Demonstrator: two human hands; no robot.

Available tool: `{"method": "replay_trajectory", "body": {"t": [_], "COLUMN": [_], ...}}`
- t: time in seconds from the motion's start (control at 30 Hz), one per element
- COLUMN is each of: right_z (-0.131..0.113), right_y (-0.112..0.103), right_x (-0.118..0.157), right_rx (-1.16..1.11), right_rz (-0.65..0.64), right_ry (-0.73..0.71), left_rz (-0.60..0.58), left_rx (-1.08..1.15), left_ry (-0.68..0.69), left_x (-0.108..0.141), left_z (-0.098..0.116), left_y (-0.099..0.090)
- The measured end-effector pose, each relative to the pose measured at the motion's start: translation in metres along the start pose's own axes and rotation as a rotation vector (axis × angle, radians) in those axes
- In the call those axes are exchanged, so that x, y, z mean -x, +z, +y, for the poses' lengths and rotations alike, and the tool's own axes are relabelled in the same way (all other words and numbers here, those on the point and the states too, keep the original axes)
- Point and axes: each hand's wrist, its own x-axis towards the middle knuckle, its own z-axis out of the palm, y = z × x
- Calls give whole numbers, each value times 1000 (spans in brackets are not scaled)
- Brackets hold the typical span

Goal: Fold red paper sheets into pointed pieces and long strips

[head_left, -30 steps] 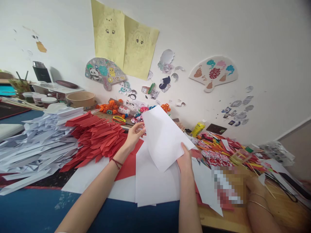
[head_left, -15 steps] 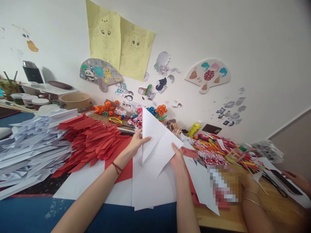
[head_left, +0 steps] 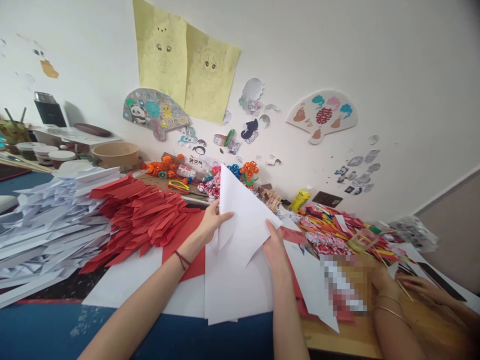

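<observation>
Across the blue surface (head_left: 172, 337), heaped white strips (head_left: 63, 225) lie beside red strips (head_left: 144, 215); over flat white paper (head_left: 240, 297), a folded white sheet (head_left: 243, 215) is pinched at its edges by left hand (head_left: 210, 224) and right hand (head_left: 275, 245)

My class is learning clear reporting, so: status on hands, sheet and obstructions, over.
Left hand and right hand: both gripping the white sheet. Sheet bent over on itself, white paper beneath. No obstruction seen between hands and sheet.

The left hand (head_left: 211, 223) and right hand (head_left: 274, 243) hold a folded white sheet (head_left: 243, 216) over white paper (head_left: 238, 295)
</observation>
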Motion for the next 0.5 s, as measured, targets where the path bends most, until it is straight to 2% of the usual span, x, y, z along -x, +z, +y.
{"method": "replay_trajectory", "body": {"t": [0.13, 0.37, 0.5], "right_z": [-3, 5, 11], "right_y": [-4, -25, -31], "right_x": [-5, -22, -27], "right_rx": [-10, 8, 170], "right_rz": [43, 325, 441], "right_ry": [-64, 8, -19], "left_rz": [-9, -68, -113], "left_rx": [-4, -58, -75], "left_ry": [-10, -66, -115], "left_x": [0, -2, 0], "left_z": [0, -5, -6], "left_y": [1, 0, -1]}}
